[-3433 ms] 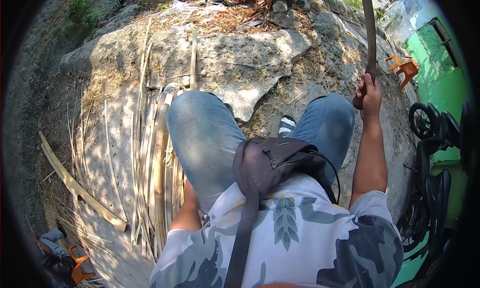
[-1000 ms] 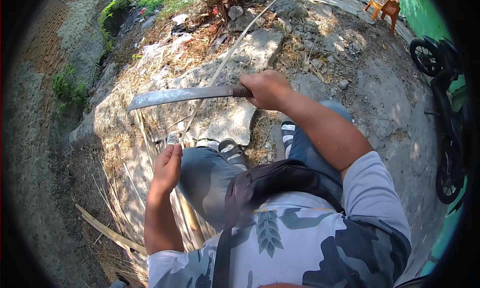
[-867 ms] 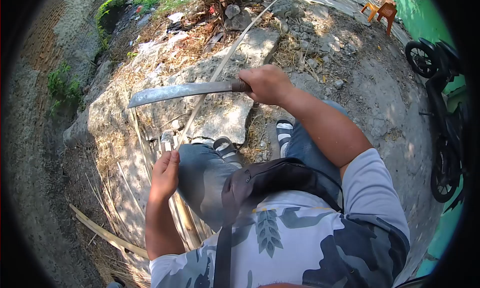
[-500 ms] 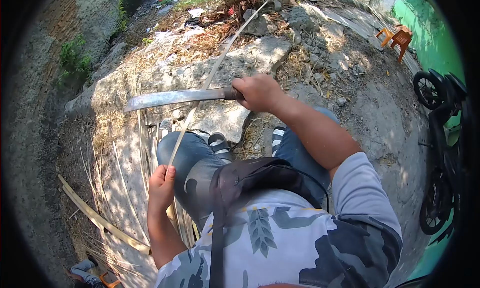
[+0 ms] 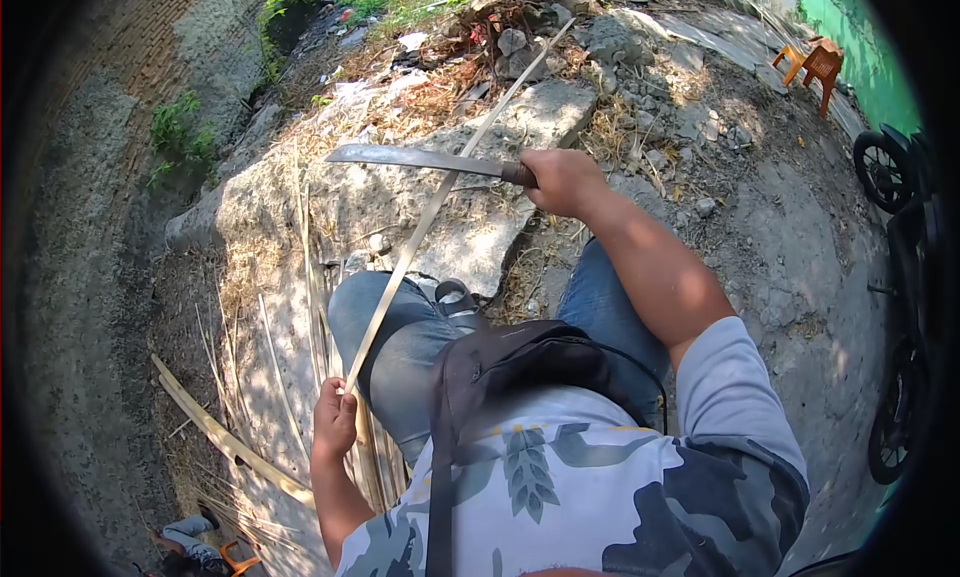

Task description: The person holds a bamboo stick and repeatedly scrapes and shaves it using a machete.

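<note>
In the head view, my right hand (image 5: 568, 182) is closed around the handle of a machete (image 5: 425, 159), its blade pointing left. The blade crosses over a long, thin, pale strip of what looks like bamboo (image 5: 398, 277); whether they touch is hard to tell. My left hand (image 5: 334, 424) pinches the near end of this strip, beside my left knee. From there the strip slants up and right, past the blade, toward the rubble.
A broken concrete slab (image 5: 470, 247) lies before my feet. Several loose strips (image 5: 310, 267) and a wider curved split piece (image 5: 230, 439) lie at left. Plastic chairs (image 5: 822, 72) and a motorcycle (image 5: 905, 277) stand at right. Another person (image 5: 190, 539) shows at lower left.
My right hand has moved the machete forward, farther up the strip. My left hand has drawn back toward my body with the strip's near end. The view has shifted slightly.
</note>
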A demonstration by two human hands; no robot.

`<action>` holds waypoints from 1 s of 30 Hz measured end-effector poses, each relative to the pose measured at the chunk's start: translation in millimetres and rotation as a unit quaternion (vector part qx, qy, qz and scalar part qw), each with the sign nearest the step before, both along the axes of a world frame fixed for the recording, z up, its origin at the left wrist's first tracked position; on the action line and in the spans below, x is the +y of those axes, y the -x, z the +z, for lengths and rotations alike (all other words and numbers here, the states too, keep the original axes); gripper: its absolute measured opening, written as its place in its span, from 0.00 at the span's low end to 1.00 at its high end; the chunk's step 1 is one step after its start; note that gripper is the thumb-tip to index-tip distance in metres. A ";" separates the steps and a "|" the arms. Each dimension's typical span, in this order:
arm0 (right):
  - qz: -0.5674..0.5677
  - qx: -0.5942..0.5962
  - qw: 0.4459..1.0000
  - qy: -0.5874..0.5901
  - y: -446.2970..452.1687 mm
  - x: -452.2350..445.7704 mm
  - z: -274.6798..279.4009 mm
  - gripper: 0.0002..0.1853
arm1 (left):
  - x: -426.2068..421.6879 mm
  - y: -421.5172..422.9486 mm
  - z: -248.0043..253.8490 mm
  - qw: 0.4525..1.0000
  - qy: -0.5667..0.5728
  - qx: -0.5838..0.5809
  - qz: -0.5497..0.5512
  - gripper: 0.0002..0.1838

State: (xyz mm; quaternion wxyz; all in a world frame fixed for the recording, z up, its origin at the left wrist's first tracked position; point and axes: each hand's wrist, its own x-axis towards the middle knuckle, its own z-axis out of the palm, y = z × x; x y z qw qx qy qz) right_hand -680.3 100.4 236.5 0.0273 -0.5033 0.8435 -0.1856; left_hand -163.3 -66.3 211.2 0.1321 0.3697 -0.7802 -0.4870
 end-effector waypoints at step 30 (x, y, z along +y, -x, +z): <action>0.111 -0.455 0.864 0.186 -60.9 -37.9 -12.2 0.19 | 28.5 26.0 19.1 0.982 0.121 -0.144 -0.024 0.31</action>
